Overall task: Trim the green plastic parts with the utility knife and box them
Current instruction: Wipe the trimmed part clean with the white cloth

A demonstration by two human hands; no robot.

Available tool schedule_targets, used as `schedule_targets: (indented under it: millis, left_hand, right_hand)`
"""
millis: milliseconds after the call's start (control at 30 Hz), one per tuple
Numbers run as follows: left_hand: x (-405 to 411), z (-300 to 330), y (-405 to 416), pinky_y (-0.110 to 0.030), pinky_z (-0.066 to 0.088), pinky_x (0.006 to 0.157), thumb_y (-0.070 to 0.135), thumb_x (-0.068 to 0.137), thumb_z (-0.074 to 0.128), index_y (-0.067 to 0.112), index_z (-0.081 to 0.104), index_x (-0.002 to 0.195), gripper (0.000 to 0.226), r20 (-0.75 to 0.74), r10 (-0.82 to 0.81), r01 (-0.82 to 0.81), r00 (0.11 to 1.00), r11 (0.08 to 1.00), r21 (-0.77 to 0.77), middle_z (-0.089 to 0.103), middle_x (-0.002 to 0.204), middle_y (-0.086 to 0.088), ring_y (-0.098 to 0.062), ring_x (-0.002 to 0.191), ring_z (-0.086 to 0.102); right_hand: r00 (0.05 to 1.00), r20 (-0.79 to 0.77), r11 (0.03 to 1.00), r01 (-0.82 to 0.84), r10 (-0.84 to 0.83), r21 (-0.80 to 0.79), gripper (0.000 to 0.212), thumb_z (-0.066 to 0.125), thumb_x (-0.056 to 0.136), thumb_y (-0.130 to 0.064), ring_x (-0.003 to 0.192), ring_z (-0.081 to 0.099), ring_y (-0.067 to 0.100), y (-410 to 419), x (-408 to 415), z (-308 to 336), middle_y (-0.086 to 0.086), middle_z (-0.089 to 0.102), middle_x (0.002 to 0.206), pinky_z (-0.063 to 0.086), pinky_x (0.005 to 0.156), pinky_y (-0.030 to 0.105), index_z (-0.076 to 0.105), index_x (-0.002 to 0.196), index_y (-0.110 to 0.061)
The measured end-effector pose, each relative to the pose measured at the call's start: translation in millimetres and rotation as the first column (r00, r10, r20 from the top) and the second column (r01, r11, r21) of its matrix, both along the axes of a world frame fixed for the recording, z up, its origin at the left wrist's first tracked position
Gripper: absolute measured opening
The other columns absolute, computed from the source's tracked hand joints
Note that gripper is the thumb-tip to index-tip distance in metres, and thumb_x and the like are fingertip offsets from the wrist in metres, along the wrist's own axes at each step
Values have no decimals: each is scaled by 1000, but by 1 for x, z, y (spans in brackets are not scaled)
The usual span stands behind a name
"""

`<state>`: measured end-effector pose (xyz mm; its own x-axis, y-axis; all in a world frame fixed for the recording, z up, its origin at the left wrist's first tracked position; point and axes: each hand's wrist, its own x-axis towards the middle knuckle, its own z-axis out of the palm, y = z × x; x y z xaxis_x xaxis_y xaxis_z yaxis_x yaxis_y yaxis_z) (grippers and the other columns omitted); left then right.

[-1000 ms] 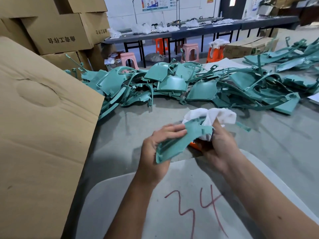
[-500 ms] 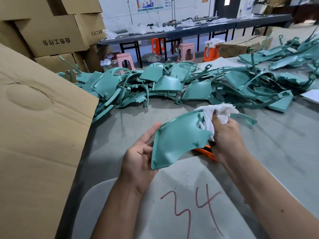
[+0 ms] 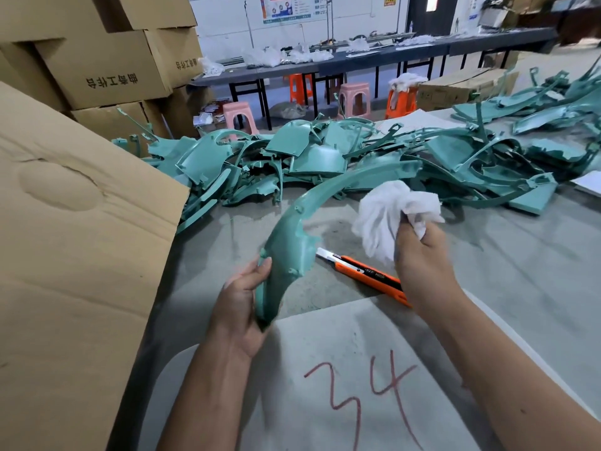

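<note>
Curved green part (image 3: 292,242) gripped at its lower end by the left hand (image 3: 239,315), above the worktop (image 3: 520,271).
A white rag (image 3: 390,213) is clenched in the right hand (image 3: 422,258); the utility knife (image 3: 364,275) lies between them, unheld, a cardboard flap (image 3: 74,255) bounding the left, the parts pile (image 3: 325,161) behind.

stacked cardboard cartons (image 3: 107,70), pink stool (image 3: 239,117), orange stool (image 3: 401,100), long bench (image 3: 374,58)

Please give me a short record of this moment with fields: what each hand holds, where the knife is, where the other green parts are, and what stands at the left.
left hand: grips the lower end of a curved green part, lifted off the table
right hand: grips a crumpled white cloth
knife: orange utility knife lies on the table between the hands, blade out, untouched
other parts: green pile across the far side of the table
left side: cardboard flap; stacked cardboard boxes behind it
</note>
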<state>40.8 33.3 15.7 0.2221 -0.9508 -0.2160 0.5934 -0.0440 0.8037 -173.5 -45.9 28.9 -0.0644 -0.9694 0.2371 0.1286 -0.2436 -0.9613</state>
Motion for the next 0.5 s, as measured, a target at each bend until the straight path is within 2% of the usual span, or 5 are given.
schedule_targets:
  millis: [100, 200, 333, 433, 500]
  left_hand:
    - [-27, -2, -2, -31, 61, 73, 14, 85, 66, 7, 66, 129, 45, 98, -39, 40, 994, 999, -6, 75, 111, -16, -29, 92, 76]
    - [-39, -6, -3, -49, 55, 98, 10, 91, 67, 12, 65, 130, 40, 197, 20, -17, 980, 1000, -15, 73, 120, -17, -40, 112, 69]
    - [-26, -6, -1, -43, 59, 90, 3, 88, 67, 13, 67, 129, 43, 187, 59, -55, 981, 998, -26, 74, 119, -15, -39, 112, 69]
    - [-20, -3, 2, -39, 62, 80, 9, 81, 72, 18, 72, 125, 45, 149, -27, 31, 989, 999, -23, 72, 123, -13, -35, 111, 70]
    - [-16, -3, 1, -36, 61, 78, 11, 81, 72, 20, 74, 123, 43, 126, -75, 78, 989, 997, -19, 71, 126, -13, -33, 112, 70]
  right_hand:
    - [899, 311, 912, -372, 307, 175, 32, 48, 109, -32, 81, 76, 26, 18, 19, 2, 10, 78, 95, 64, 67, 36, 75, 104, -16]
    - [870, 244, 867, -472, 428, 161, 22, 54, 106, -17, 78, 75, 26, 19, 23, 5, 13, 78, 94, 63, 69, 42, 74, 102, -8]
    - [808, 90, 795, -589, 582, 143, 34, 64, 92, -11, 46, 52, 7, 18, 10, 6, -6, 57, 57, 43, 46, 19, 67, 61, -23]
    - [664, 169, 653, -747, 728, 125, 23, 69, 75, -20, 43, 40, 3, 18, 4, 10, -12, 49, 53, 40, 45, 17, 65, 53, -25]
    - [639, 136, 633, -769, 757, 85, 32, 62, 80, -10, 44, 33, 3, 15, 3, 9, -17, 48, 57, 38, 46, 16, 64, 53, -27]
